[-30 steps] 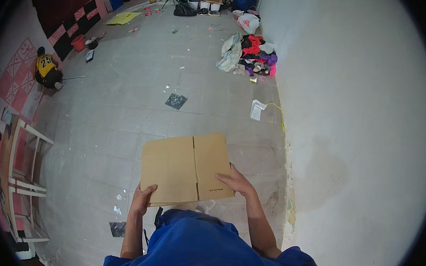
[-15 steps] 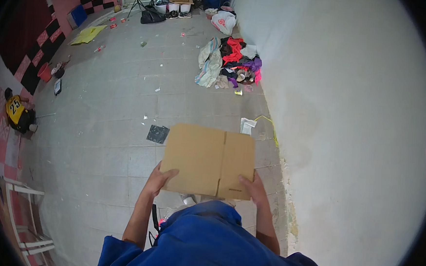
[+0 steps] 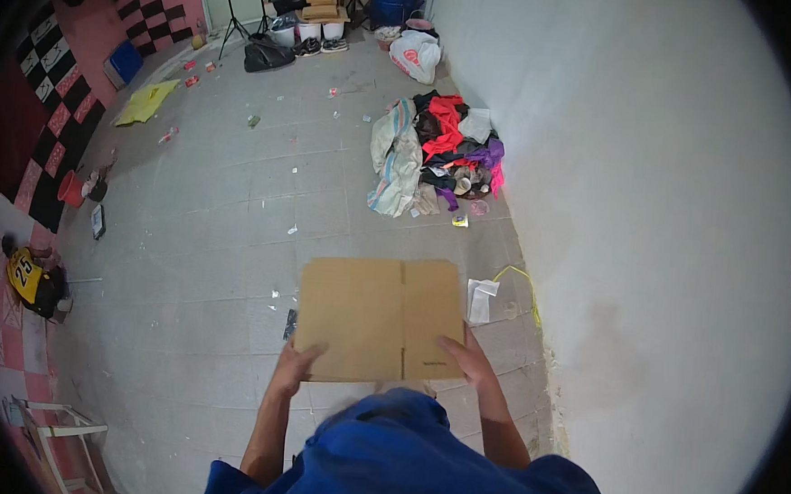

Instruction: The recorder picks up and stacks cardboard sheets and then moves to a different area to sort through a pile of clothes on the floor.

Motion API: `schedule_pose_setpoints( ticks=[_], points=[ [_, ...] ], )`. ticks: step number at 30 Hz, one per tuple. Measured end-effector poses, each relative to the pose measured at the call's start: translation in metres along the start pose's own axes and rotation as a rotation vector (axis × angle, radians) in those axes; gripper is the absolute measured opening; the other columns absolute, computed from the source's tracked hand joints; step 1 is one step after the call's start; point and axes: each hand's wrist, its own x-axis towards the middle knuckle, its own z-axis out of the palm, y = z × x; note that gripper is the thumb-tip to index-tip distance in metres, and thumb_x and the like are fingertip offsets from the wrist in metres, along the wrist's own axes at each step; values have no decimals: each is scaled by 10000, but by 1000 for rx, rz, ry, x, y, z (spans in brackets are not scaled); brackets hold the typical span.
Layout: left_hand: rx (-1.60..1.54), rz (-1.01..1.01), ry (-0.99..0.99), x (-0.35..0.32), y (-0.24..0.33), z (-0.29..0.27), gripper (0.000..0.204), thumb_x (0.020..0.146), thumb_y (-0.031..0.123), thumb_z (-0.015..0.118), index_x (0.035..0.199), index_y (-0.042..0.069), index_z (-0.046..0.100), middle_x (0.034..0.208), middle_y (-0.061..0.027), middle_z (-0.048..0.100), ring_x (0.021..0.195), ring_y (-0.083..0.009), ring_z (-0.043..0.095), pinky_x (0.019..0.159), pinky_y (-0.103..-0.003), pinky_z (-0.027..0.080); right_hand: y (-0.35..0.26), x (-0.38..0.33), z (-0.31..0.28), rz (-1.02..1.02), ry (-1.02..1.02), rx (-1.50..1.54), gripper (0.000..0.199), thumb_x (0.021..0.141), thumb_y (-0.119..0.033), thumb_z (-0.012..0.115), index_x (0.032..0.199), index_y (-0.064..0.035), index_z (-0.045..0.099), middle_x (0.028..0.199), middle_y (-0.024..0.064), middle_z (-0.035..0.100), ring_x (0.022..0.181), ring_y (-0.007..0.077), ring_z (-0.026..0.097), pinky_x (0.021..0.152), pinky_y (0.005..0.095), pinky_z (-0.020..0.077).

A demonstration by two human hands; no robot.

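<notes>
A flattened brown cardboard box [image 3: 355, 312] is held out in front of my body, with a seam running down it right of its middle. My left hand [image 3: 298, 366] grips its lower left corner, thumb lying on top. On the right edge, my right hand [image 3: 468, 356] holds it the same way. The fingers of both hands are hidden beneath the cardboard. A dark flat square [image 3: 290, 324] on the floor pokes out past the left edge of the box.
Ahead lies a heap of clothes [image 3: 451, 151] beside the white wall [image 3: 633, 216]. White papers [image 3: 481, 299] and a yellow strap [image 3: 533, 296] are on the floor at right. A person in yellow [image 3: 31, 279] sits at left, near a wooden frame [image 3: 67, 431]. Buckets [image 3: 309, 32] stand far back.
The view has shifted forward: the clothes heap and papers appear lower and nearer. The dark square is now mostly covered by the cardboard, which both hands still hold.
</notes>
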Motion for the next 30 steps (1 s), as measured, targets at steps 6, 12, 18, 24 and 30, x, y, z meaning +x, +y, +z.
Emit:
schedule_pose_setpoints(
  ticks=[6,12,18,24,30],
  points=[
    [-215,86,220,36,46,-56,513,776,99,664,1229,7,442,1136,-104,571,1020,-199,564,878,-310,449,-52,145,87,9,-264,-314,572,786,-220,690,1238,15,431,1135,96,557,1029,175,527,877,297,427],
    [-307,110,431,112,82,-102,563,774,102,666,1265,1,409,1189,-126,539,1089,-217,529,924,-322,421,-81,278,170,46,-408,-351,541,766,-238,706,1163,41,467,1068,99,588,967,159,557,845,292,443],
    [-279,123,335,256,175,-142,562,765,161,684,1245,10,436,1128,-103,581,1011,-191,577,847,-315,471,-120,397,212,32,-234,-313,459,814,-220,652,1170,18,486,1076,84,586,971,157,554,841,294,446],
    [-63,41,38,409,307,-152,524,766,137,688,1214,-7,457,1102,-107,585,987,-181,570,836,-298,462,-166,492,221,23,-35,-65,410,844,-197,605,1194,-17,491,1084,72,587,977,153,558,832,290,453],
    [201,139,-26,562,391,-142,511,775,213,695,1188,-7,490,1060,-86,603,928,-157,583,808,-283,463,-189,604,229,7,132,-8,399,860,-253,581,1170,-8,521,1070,84,595,932,160,588,801,299,469]
  ],
)
